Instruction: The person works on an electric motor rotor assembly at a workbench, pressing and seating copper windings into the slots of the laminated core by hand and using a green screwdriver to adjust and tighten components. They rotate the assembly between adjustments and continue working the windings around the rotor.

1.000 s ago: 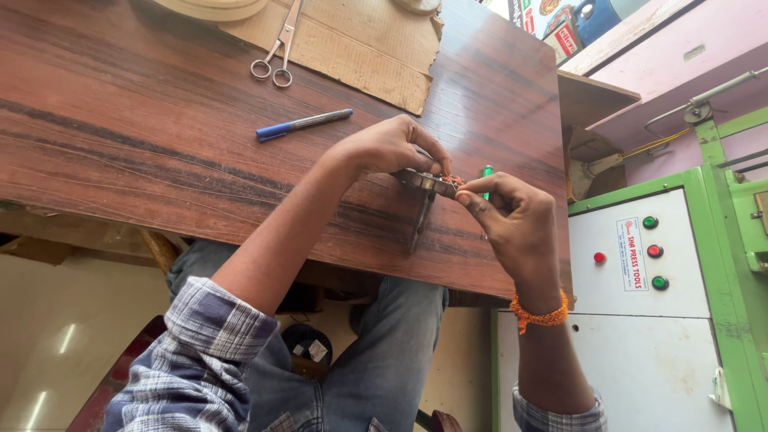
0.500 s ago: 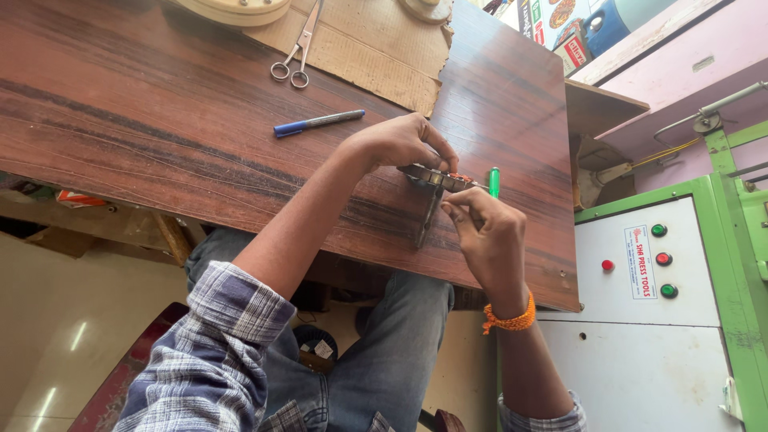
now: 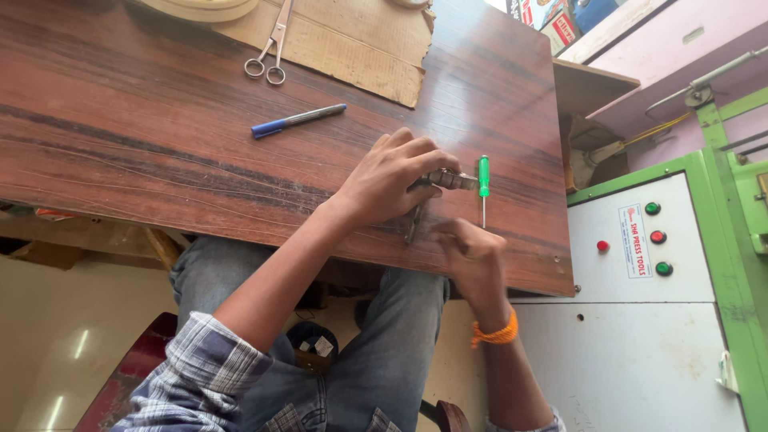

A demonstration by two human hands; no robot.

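While the left hand lies curled over a small metal part on the wooden table, its fingers are closed on that part, pressing it to the tabletop near the table's front edge. Only the part's silvery end shows — it sticks out just past the fingertips, and a thin dark strip runs down from under the hand toward the edge. Touching or nearly touching that end lies a green-handled screwdriver, its blade pointing toward the person. Just below the grip, the right hand rests at the table edge, blurred, so I cannot tell whether it holds anything. Well beyond the grip lie a blue pen, scissors and a cardboard sheet.
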